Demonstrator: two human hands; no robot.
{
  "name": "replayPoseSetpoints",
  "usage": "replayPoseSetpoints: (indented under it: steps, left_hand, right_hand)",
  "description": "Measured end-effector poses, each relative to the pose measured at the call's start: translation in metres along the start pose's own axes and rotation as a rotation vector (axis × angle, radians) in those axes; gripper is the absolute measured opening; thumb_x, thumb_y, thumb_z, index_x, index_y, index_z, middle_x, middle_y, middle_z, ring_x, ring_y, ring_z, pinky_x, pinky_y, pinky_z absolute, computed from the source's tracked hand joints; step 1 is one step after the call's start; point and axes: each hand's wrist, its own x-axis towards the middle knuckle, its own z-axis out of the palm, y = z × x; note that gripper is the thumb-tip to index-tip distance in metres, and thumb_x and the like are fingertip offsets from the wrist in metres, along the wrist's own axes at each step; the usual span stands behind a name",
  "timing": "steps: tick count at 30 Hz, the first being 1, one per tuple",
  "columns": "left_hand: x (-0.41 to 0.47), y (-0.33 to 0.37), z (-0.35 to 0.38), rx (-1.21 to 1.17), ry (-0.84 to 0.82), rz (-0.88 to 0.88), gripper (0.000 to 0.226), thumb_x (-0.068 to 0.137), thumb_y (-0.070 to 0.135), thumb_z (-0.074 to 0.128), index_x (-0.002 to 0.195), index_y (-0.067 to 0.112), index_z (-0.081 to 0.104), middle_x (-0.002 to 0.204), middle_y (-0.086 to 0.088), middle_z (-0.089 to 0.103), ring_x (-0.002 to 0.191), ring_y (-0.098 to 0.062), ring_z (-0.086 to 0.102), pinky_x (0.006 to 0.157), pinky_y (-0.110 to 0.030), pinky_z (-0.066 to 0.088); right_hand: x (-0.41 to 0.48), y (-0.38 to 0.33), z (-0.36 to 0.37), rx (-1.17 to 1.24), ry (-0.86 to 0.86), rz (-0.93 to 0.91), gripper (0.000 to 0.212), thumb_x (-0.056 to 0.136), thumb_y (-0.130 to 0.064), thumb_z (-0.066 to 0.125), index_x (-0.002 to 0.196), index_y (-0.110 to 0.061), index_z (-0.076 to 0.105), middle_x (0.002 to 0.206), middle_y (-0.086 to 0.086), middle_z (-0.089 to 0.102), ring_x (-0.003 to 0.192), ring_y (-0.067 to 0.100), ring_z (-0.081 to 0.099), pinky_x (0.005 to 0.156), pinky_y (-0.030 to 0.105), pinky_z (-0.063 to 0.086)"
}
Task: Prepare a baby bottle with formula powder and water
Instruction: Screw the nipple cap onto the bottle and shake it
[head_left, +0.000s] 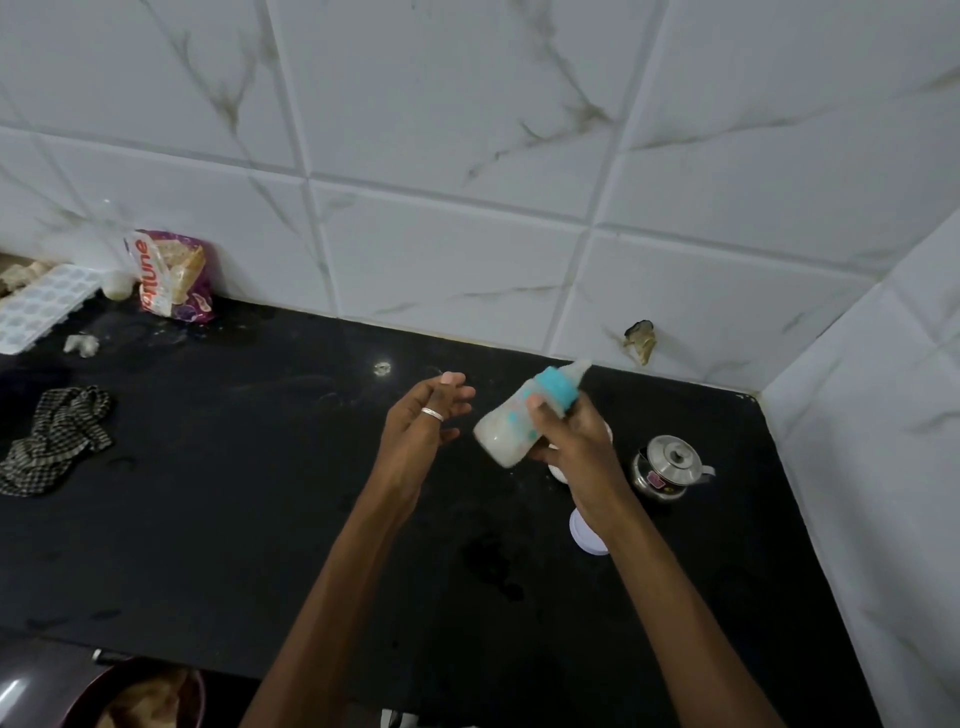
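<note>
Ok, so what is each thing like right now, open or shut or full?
Bottle: teat on, tilted, milky inside, gripped by right hand.
Left hand: open, empty.
Steel pot: upright, lid on.
White lid: lying on the counter.
Cloth: crumpled.

Home kitchen: black countertop (260, 493), tiled wall (467, 130)

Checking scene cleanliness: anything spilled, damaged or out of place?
Yes. A broken hole in the white wall tile above the black stone counter; the counter shows a wet-looking smear. The right hand holds the teal-collared baby bottle tilted, no leak visible.
</note>
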Motion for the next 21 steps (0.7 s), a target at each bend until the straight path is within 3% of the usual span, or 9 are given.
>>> replayPoseSetpoints:
  steps: [3, 7, 12, 16, 19, 21]
  left_hand:
    - [-0.001, 0.001, 0.0, -0.004, 0.016, 0.003, 0.02, 0.106, 0.03, 0.053, 0.109, 0.03, 0.073, 0.109, 0.005, 0.078, 0.102, -0.013, 0.07, 0.087, -0.035, 0.051]
    - [-0.001, 0.001, 0.002, -0.009, 0.008, -0.007, 0.019, 0.105, 0.031, 0.055, 0.107, 0.031, 0.074, 0.109, 0.004, 0.078, 0.103, -0.015, 0.07, 0.091, -0.04, 0.053]
    - [-0.003, 0.002, 0.002, -0.014, 0.014, -0.001, 0.019, 0.105, 0.03, 0.054, 0.108, 0.029, 0.073, 0.107, 0.005, 0.078, 0.102, -0.015, 0.07, 0.089, -0.036, 0.052]
    - [-0.004, 0.002, 0.001, -0.014, 0.002, -0.002, 0.019, 0.105, 0.029, 0.055, 0.11, 0.029, 0.073, 0.109, 0.004, 0.078, 0.105, -0.017, 0.07, 0.093, -0.041, 0.053]
    - [-0.003, 0.003, 0.0, -0.015, 0.014, 0.002, 0.019, 0.105, 0.03, 0.055, 0.109, 0.029, 0.073, 0.105, 0.006, 0.078, 0.101, -0.013, 0.07, 0.088, -0.036, 0.052]
    - [-0.003, 0.004, -0.002, -0.011, 0.02, 0.003, 0.019, 0.105, 0.03, 0.055, 0.11, 0.028, 0.073, 0.105, 0.007, 0.078, 0.1, -0.012, 0.07, 0.088, -0.036, 0.051]
  right_hand:
    - [0.003, -0.001, -0.001, 0.232, 0.161, -0.035, 0.055, 0.095, -0.037, 0.063, 0.142, -0.014, 0.048, 0.129, 0.01, 0.066, 0.114, 0.021, 0.07, 0.08, 0.038, 0.062]
    - [-0.005, 0.003, 0.004, 0.019, 0.009, -0.014, 0.059, 0.086, -0.037, 0.068, 0.138, -0.014, 0.051, 0.131, 0.013, 0.065, 0.119, 0.025, 0.068, 0.088, 0.041, 0.062]
    - [-0.004, 0.003, 0.004, 0.194, 0.128, -0.069, 0.061, 0.089, -0.04, 0.066, 0.142, -0.013, 0.05, 0.131, 0.009, 0.066, 0.12, 0.022, 0.068, 0.087, 0.039, 0.061]
    - [-0.009, 0.008, 0.007, -0.017, -0.031, -0.02, 0.043, 0.095, -0.03, 0.065, 0.134, -0.019, 0.054, 0.127, 0.005, 0.067, 0.122, 0.024, 0.066, 0.094, 0.041, 0.06]
    - [-0.004, 0.003, 0.001, 0.205, 0.103, -0.051, 0.053, 0.094, -0.036, 0.062, 0.14, -0.014, 0.052, 0.13, 0.008, 0.068, 0.117, 0.021, 0.069, 0.086, 0.039, 0.061]
    - [-0.002, 0.002, 0.001, 0.212, 0.136, -0.067, 0.059, 0.092, -0.039, 0.062, 0.143, -0.014, 0.049, 0.131, 0.008, 0.067, 0.117, 0.019, 0.069, 0.086, 0.038, 0.061]
